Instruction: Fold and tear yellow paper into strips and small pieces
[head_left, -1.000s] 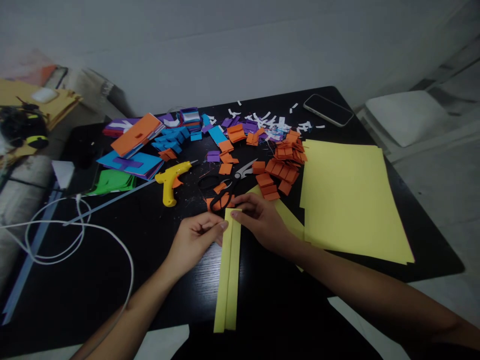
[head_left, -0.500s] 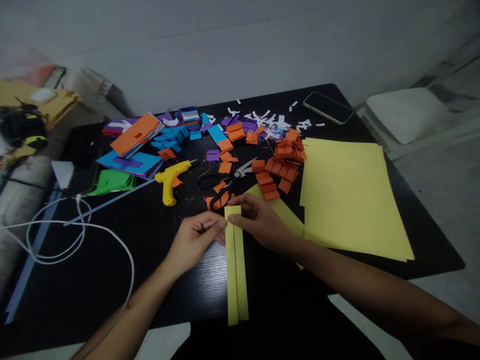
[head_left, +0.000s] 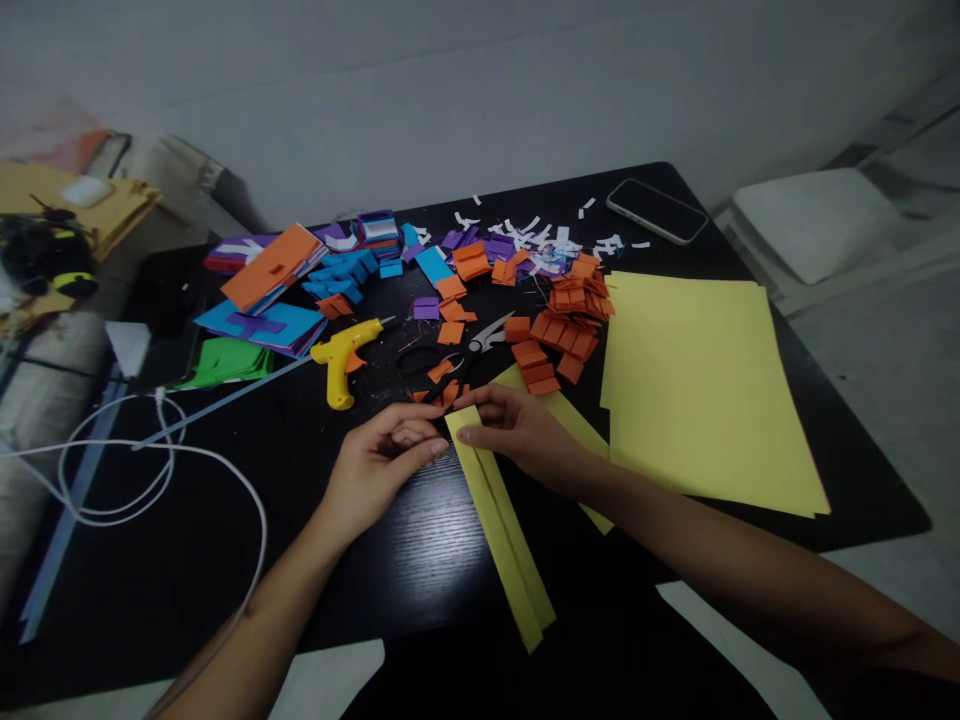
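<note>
through the head view i have the folded yellow strip before me: stiff, matte paper, long and narrow, with creases running down its length so that layers overlap in flat bands. its top end sits around the middle of the surface, and it slants from there toward the near edge, its lower end squared off and slightly stepped.

the right hand is closed in a pinch on that top end, thumb flat on the upper face, forefinger stretched along behind the tip; its forearm comes in low from the near right corner. the left hand is half open beside it, thumb and forefinger parted, the other fingers curled in, and i see nothing in its grasp. its forefinger points at the strip's top corner; whether it touches, i cannot tell.

under the right wrist lies a second yellow strip, and toward the right edge a stack of smooth yellow sheets. just beyond the hands are scissors with grey metal blades and dark handles, amid small creased orange pieces. a glossy yellow glue gun rests left of these; a flat phone lies by the far right corner.
</note>
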